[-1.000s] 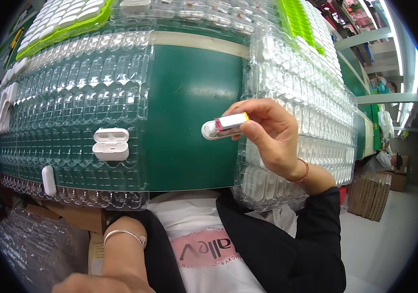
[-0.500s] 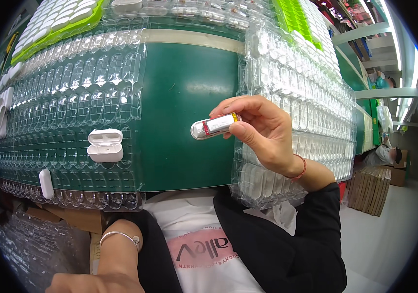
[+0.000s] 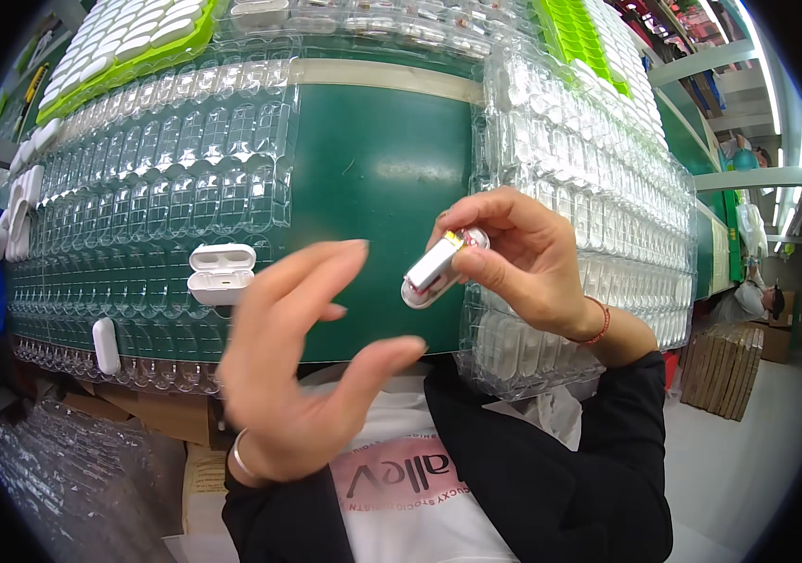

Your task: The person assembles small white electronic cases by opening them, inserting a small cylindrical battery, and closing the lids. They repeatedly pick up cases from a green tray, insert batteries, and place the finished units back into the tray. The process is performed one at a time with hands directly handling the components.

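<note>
My right hand [image 3: 534, 267] pinches a small white earbud case insert [image 3: 433, 267] between thumb and fingers. The insert has rounded ends, a silver battery-like block and bits of yellow and red, and it tilts over the green table. Left of it, my left hand [image 3: 293, 375] is raised with thumb and fingers spread, somewhat blurred and holding nothing. Just beyond the left hand, a white earbud charging case [image 3: 221, 286] lies with its lid up on a clear plastic tray [image 3: 162, 310]. A white oblong cover [image 3: 105, 345] rests near that tray's front edge.
Stacked clear trays [image 3: 589, 216] holding white parts stand on the right. Green racks of white pieces [image 3: 124, 56] sit at the far left, with another green rack [image 3: 575, 42] at the far right. Loose white pieces [image 3: 21, 211] lie at the left edge. Plastic sheeting [image 3: 82, 469] hangs lower left.
My left hand has come up from the lower left to beside the insert, fingers spread. My right hand has tilted the insert, its free end now lower and nearer me.
</note>
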The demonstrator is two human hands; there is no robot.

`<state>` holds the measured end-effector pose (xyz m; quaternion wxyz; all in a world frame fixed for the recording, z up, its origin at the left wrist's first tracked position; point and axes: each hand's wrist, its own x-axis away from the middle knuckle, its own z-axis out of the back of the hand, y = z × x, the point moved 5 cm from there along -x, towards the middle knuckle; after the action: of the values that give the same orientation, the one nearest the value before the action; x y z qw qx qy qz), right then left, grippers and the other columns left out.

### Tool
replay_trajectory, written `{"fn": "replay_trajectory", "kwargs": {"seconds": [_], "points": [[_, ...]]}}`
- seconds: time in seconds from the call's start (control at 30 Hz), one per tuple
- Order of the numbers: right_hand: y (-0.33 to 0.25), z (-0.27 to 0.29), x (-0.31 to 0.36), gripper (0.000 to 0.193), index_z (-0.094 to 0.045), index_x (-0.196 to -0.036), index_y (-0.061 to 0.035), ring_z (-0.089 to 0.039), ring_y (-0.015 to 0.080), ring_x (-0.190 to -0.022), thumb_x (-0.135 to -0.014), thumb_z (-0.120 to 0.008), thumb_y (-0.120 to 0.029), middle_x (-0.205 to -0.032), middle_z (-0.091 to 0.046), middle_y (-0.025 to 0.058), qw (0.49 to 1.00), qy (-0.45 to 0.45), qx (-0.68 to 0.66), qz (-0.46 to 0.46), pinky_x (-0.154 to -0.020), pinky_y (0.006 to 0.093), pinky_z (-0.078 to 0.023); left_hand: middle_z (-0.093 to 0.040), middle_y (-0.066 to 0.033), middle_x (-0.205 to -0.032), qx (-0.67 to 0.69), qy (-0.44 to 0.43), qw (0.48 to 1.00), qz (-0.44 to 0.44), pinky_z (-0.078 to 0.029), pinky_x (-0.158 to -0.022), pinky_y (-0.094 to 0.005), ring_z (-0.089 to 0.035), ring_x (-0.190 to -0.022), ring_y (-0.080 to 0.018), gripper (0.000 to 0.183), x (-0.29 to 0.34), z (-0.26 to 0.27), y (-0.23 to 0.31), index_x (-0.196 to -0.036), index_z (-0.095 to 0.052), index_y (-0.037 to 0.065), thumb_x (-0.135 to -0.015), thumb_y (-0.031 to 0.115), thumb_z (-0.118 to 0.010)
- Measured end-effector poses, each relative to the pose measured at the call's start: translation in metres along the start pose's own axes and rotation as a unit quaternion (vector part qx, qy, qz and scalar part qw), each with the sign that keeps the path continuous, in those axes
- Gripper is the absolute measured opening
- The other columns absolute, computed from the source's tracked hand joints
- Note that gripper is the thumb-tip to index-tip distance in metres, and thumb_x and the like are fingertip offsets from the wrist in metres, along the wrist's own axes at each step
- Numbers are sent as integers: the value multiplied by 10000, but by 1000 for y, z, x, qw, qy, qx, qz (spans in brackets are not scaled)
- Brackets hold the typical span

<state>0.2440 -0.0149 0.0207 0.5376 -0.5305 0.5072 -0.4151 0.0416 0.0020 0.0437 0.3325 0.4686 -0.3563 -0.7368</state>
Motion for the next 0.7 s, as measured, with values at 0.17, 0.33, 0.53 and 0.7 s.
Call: {"fn": "replay_trajectory", "kwargs": {"seconds": [0.17, 0.33, 0.53, 0.7], "points": [[-9, -11, 3, 475, -534, -1265, 20, -634, 133, -971, -842, -749, -8, -1117, -619, 99, 994, -36, 98, 42, -851, 280, -538, -678, -153, -1069, 166, -66, 974, 137, -574, -742, -280, -685, -872, -188, 328, 13, -24, -23, -1140, -647, -37, -827, -13, -742], [-5, -15, 6, 471, -528, -1247, 5, -637, 149, -965, -835, -754, -9, -1146, -594, 96, 996, -2, 85, 25, -828, 288, -554, -677, -114, -1064, 294, 18, 924, 245, -578, -868, -303, -683, -962, -165, 232, 21, -28, -32, -1093, -646, -62, -870, -27, -701], [-6, -25, 1, 316, -576, -1169, 15, -637, 145, -989, -880, -701, -2, -1091, -630, 83, 999, 11, 45, -29, -831, 290, -553, -687, -107, -1048, 288, 33, 920, 265, -569, -837, -323, -681, -943, -179, 246, 27, -28, -30, -1053, -646, -43, -831, -12, -749], [3, -18, -1, 273, -577, -1152, 18, -638, 132, -988, -896, -673, 14, -1102, -634, 78, 996, -19, 46, -75, -841, 279, -538, -638, -109, -1096, -327, 156, 932, 16, -363, -928, -426, -539, -1022, -270, 524, 45, 27, -9, -1114, -622, 16, -724, 266, -866]]}}
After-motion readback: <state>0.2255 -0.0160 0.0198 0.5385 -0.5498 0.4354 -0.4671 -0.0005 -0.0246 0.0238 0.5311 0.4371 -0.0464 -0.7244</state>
